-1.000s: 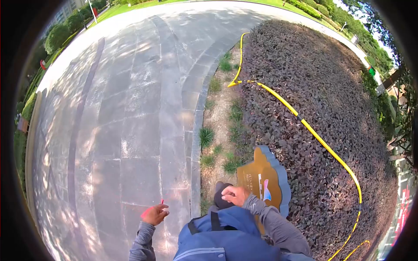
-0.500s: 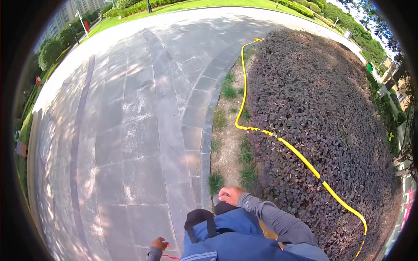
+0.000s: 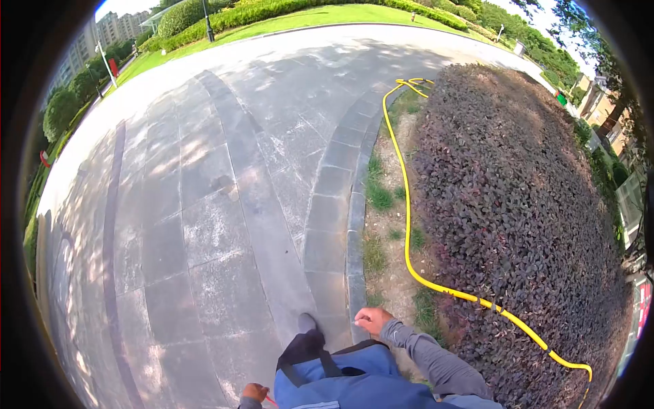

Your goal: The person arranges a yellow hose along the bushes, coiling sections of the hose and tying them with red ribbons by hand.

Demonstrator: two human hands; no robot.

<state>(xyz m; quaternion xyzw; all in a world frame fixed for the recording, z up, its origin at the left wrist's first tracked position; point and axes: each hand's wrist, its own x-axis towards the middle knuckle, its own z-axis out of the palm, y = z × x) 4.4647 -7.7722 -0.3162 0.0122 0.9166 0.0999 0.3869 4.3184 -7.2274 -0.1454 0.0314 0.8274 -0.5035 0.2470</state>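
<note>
My right hand (image 3: pixel 372 320), in a grey sleeve, is in front of my body above the stone kerb (image 3: pixel 355 238), its fingers curled in and nothing showing in them. My left hand (image 3: pixel 255 392) is low at the bottom edge, closed on a thin red cord (image 3: pixel 272 401), most of which is hidden by my blue clothing (image 3: pixel 361 385). Ahead, a yellow hose (image 3: pixel 407 225) runs along the soil strip, then bends right across the purple-leaved hedge (image 3: pixel 511 198). Neither hand touches the hose.
Grey stone paving (image 3: pixel 163 300) spreads ahead and to the left. Between kerb and hedge lies a soil strip (image 3: pixel 392 273) with grass tufts. One shoe (image 3: pixel 307 322) shows on the paving. Far off are a lawn (image 3: pixel 272 34) and a lamp post (image 3: pixel 208 24).
The view has moved forward along the kerb, and a shoe has come into sight. The yellow hose's bend is nearer. My right hand is slightly further right; my left hand is lower.
</note>
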